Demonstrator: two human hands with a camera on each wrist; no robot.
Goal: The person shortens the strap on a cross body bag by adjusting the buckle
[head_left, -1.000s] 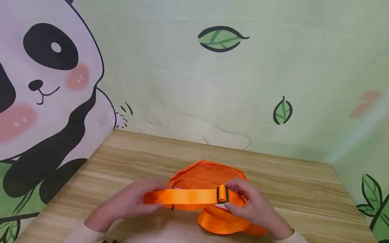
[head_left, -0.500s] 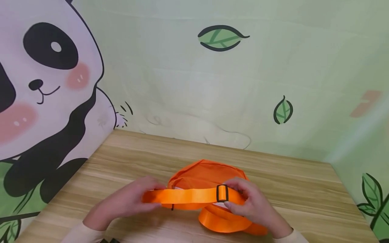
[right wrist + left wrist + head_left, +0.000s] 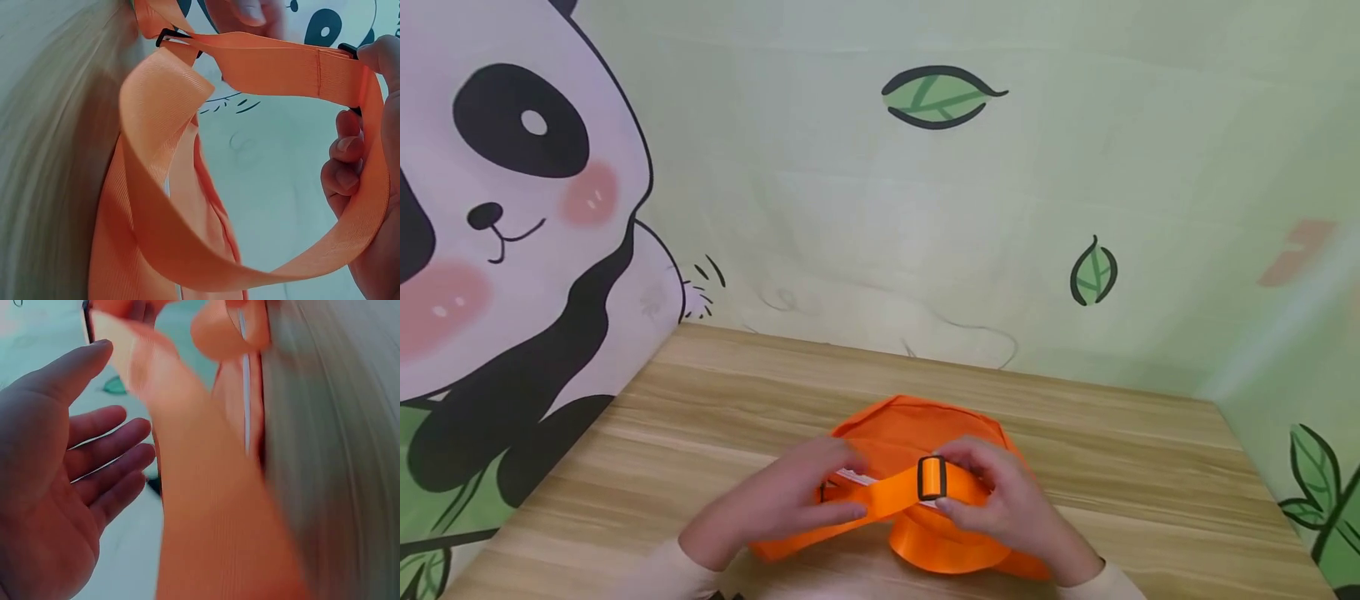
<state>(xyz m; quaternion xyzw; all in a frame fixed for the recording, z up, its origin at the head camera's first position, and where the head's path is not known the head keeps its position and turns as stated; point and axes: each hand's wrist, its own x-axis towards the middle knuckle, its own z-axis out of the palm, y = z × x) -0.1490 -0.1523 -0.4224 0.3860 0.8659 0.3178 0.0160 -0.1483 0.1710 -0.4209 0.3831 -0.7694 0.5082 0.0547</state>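
Note:
An orange fabric bag (image 3: 925, 425) lies on the table, a pale zipper (image 3: 856, 477) along its near side. My right hand (image 3: 1011, 504) pinches its orange strap (image 3: 891, 493) beside a black slider buckle (image 3: 921, 479). In the right wrist view the strap (image 3: 275, 69) hangs from that hand in a wide loop. Left of the buckle, my left hand (image 3: 790, 492) is at the strap with thumb and fingers apart. The left wrist view shows this left hand (image 3: 56, 462) with fingers spread, the strap (image 3: 200, 487) passing beside them and not gripped.
The wood-grain table (image 3: 730, 375) meets a pale green wall (image 3: 820, 208) printed with leaves at the back. A large panda picture (image 3: 542, 250) covers the left wall. More of the orange strap (image 3: 947, 554) curls on the table in front of the bag.
My left hand has let go of the strap's left end and moved right toward the buckle. The strap there has dropped and now slants. The right hand has shifted slightly left with the buckle.

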